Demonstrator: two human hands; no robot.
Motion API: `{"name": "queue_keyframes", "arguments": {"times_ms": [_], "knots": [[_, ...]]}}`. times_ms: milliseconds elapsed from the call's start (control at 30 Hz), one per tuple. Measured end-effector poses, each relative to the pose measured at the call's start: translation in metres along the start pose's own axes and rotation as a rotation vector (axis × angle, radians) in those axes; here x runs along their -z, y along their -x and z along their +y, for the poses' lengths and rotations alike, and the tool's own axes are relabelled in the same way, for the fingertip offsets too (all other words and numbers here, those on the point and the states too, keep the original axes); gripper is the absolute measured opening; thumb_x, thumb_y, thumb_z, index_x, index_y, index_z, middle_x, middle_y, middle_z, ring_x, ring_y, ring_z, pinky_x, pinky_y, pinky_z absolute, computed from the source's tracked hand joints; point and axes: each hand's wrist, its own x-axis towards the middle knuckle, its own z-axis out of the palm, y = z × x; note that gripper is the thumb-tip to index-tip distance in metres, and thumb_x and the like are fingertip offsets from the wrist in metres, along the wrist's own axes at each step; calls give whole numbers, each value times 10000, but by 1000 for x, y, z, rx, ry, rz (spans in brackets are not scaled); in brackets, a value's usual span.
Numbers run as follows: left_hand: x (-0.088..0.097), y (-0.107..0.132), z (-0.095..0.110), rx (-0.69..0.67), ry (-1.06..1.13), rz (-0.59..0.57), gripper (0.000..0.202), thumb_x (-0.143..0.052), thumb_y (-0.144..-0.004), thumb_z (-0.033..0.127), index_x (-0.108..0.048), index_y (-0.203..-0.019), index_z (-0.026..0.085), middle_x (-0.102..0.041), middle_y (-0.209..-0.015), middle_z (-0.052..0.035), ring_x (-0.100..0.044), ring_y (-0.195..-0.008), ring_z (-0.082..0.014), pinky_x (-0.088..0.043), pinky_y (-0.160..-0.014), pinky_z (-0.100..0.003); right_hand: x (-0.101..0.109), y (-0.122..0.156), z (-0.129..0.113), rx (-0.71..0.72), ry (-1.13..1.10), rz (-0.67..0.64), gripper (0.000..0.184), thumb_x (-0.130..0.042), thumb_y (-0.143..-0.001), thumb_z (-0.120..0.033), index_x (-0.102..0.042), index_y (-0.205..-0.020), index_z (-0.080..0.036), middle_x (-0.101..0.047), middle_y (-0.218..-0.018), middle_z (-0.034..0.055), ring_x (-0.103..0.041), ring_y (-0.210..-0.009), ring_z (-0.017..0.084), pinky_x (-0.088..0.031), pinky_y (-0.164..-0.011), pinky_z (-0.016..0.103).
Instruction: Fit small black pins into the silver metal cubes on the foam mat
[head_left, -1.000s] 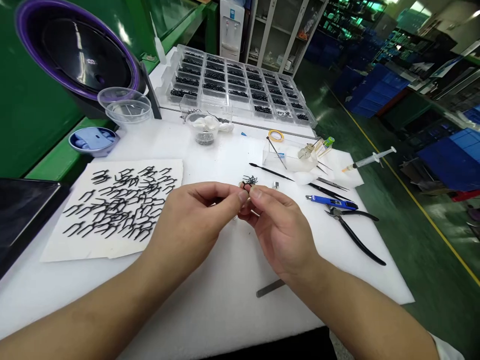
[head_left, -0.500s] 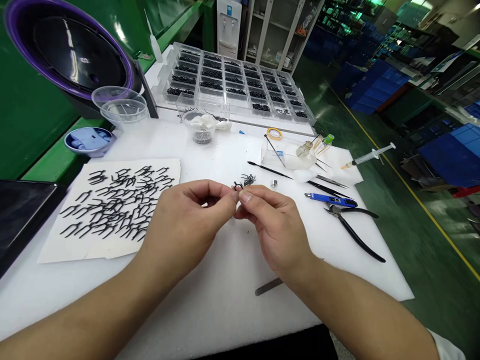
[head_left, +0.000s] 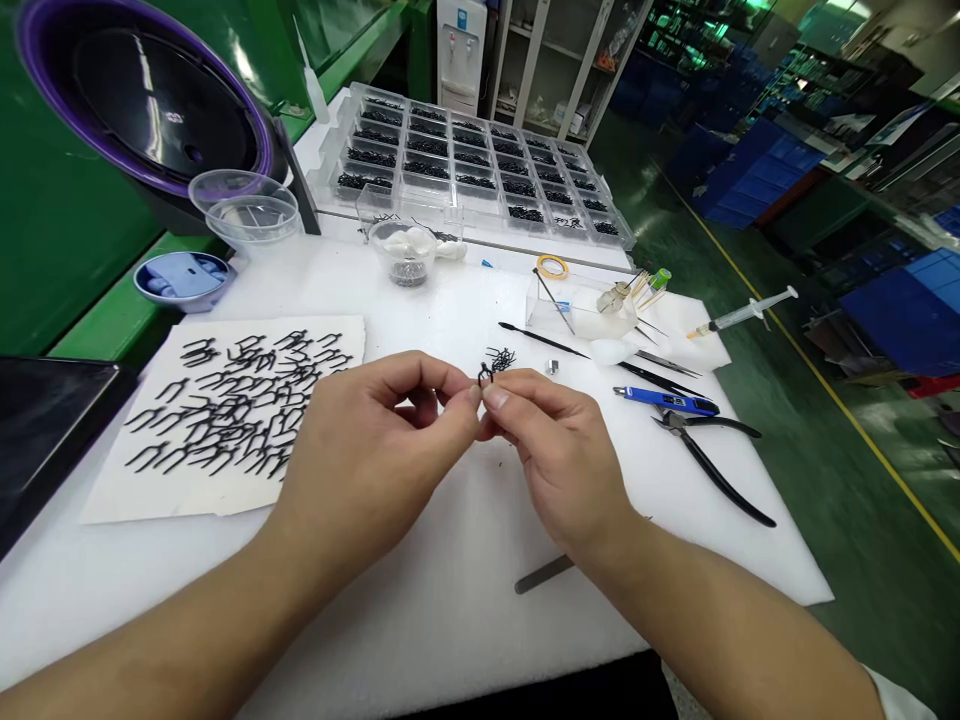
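Note:
Between the fingertips of both hands stands a small black forked part [head_left: 486,374], its curved end pointing up. My left hand [head_left: 386,440] pinches one side of it with thumb and forefinger. My right hand [head_left: 559,440] pinches the other side, and the fingertips of the two hands nearly touch. Just beyond them lies a little heap of thin black pieces [head_left: 502,359]. Left of my left hand, many similar black forked parts [head_left: 232,408] lie spread over a sheet of white paper [head_left: 161,498].
A clear compartment box [head_left: 480,200] of black pieces stands at the back. To the right lie cutting pliers [head_left: 709,465], a blue pen-like tool [head_left: 666,401], tweezers [head_left: 667,363] and a syringe [head_left: 742,313]. A dark flat bar [head_left: 544,574] rests below my right hand. Clear cups [head_left: 251,215] stand at left.
The forked part has turned more upright between my fingertips, and more of its curved end shows. Both hands keep their pinch. The whole view has shifted slightly.

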Motion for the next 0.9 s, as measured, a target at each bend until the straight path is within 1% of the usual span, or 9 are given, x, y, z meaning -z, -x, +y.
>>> {"name": "queue_keyframes", "arguments": {"times_ms": [100, 200, 333, 500, 667, 767, 833, 900], "knots": [[1, 1, -1, -8, -1, 6, 144, -665, -764, 326, -693, -642, 255, -620, -537, 75, -497, -485, -92, -369, -460, -204, 2, 0, -1, 61, 97, 19, 132, -716, -853, -219, -784, -740, -229, -660, -870, -16, -629, -726, 92, -554, -693, 259], [1, 1, 1, -16, 3, 20, 137, -673, -773, 309, -698, -649, 254, -600, -515, 79, -471, -470, -87, -354, -457, -209, 3, 0, 0, 110, 171, 22, 105, -719, -859, -238, -802, -797, -254, -663, -905, -19, -630, -726, 91, -550, -683, 257], [1, 1, 2, -12, 13, 25, 137, -687, -769, 315, -697, -650, 248, -596, -516, 77, -461, -470, -87, -334, -450, -219, 5, 0, 0, 133, 219, 15, 110, -708, -871, -247, -809, -838, -275, -665, -924, -11, -634, -762, 114, -553, -696, 283], [1, 0, 0, -23, 14, 22, 144, -679, -768, 310, -685, -641, 243, -561, -493, 74, -420, -438, -84, -303, -425, -233, 4, 2, 0, 152, 293, -12, 111, -710, -876, -289, -804, -819, -273, -659, -899, 7, -617, -780, 141, -528, -690, 305], [2, -1, -2, -40, 44, 5, 121, -678, -743, 277, -663, -632, 232, -546, -486, 66, -434, -439, -92, -319, -420, -227, 4, 4, -3, 227, 344, -30, 154, -679, -892, -231, -799, -803, -267, -649, -886, 16, -622, -824, 153, -525, -726, 303], [3, -1, -5, -19, 168, -44, 99, -678, -759, 258, -656, -666, 232, -597, -560, 59, -504, -503, -98, -374, -459, -206, 5, 5, -4, 244, 295, -79, 174, -651, -916, -231, -798, -833, -271, -645, -913, 15, -623, -821, 143, -534, -730, 300], [4, -2, -7, -17, 297, -117, 108, -679, -783, 248, -647, -680, 236, -633, -625, 55, -557, -578, -104, -421, -516, -194, 6, 5, -5, 227, 213, -117, 166, -650, -926, -261, -797, -852, -284, -648, -917, 5, -623, -790, 129, -540, -715, 294], [4, -3, -9, -37, 413, -191, 123, -684, -808, 241, -646, -691, 240, -648, -672, 54, -577, -637, -104, -451, -573, -188, 8, 4, -6, 188, 136, -139, 129, -683, -906, -275, -798, -848, -292, -656, -900, -5, -623, -766, 121, -544, -701, 288]]}}
